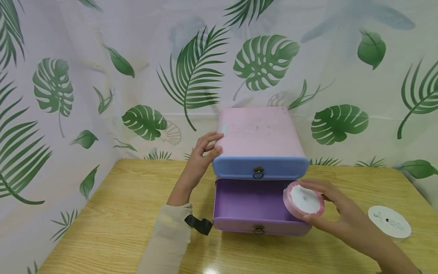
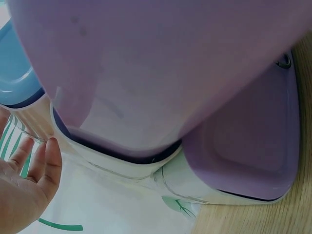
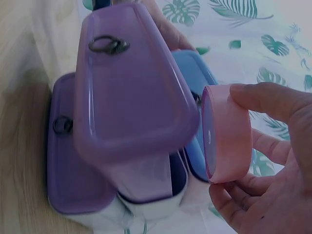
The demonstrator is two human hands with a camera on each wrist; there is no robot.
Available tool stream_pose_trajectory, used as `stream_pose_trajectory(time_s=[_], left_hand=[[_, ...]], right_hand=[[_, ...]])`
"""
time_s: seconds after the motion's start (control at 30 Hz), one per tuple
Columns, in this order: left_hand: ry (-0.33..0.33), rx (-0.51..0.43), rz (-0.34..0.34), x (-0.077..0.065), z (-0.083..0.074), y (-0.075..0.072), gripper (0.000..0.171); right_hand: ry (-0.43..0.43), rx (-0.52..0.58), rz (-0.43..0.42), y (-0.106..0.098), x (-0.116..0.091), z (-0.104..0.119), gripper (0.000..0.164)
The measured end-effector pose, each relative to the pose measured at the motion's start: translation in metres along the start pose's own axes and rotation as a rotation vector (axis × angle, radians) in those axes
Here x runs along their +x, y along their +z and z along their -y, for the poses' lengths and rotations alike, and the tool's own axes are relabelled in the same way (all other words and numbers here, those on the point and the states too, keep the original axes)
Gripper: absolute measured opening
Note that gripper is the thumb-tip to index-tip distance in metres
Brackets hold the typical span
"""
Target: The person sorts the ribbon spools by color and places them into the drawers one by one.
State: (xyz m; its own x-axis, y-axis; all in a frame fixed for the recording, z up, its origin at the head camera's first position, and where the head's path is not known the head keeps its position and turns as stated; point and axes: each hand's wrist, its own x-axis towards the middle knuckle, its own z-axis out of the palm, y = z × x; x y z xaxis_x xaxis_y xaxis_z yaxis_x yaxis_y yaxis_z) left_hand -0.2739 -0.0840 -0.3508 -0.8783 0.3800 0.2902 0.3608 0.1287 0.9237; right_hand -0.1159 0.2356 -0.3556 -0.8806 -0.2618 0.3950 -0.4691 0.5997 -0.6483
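Observation:
A small drawer cabinet [image 1: 256, 137] with a pink top stands on the table. Its blue upper drawer [image 1: 236, 168] is closed, while the purple middle drawer [image 1: 246, 203] is pulled out, its visible inside bare. My right hand [image 1: 345, 215] grips a roll of pink ribbon [image 3: 233, 136] by its rim, thumb on one edge and fingers on the other. In the head view the roll overlaps the right end of the pulled-out drawer, its white face turned up. My left hand [image 1: 198, 163] rests against the cabinet's left side near the top, fingers extended.
A white printed disc [image 1: 389, 221] lies on the wooden table [image 1: 113, 224] to the right, beyond my right forearm. Below the pulled-out drawer sits a closed purple drawer [image 3: 80, 170]. Behind the cabinet hangs a leaf-patterned cloth [image 1: 137, 87].

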Motion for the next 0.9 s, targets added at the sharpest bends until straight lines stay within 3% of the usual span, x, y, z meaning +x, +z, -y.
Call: stream_pose_trajectory(time_s=[0.3,0.9], left_hand=[[0.007,-0.007,-0.001,0.0,0.001,-0.001,0.051],[0.007,0.011,0.007,0.0,-0.001,-0.002,0.049]], right_hand=[[-0.099,0.025,-0.02,0.018,0.015,0.012,0.067],[-0.106,0.0,0.045,0.048,0.032,0.02,0.06]])
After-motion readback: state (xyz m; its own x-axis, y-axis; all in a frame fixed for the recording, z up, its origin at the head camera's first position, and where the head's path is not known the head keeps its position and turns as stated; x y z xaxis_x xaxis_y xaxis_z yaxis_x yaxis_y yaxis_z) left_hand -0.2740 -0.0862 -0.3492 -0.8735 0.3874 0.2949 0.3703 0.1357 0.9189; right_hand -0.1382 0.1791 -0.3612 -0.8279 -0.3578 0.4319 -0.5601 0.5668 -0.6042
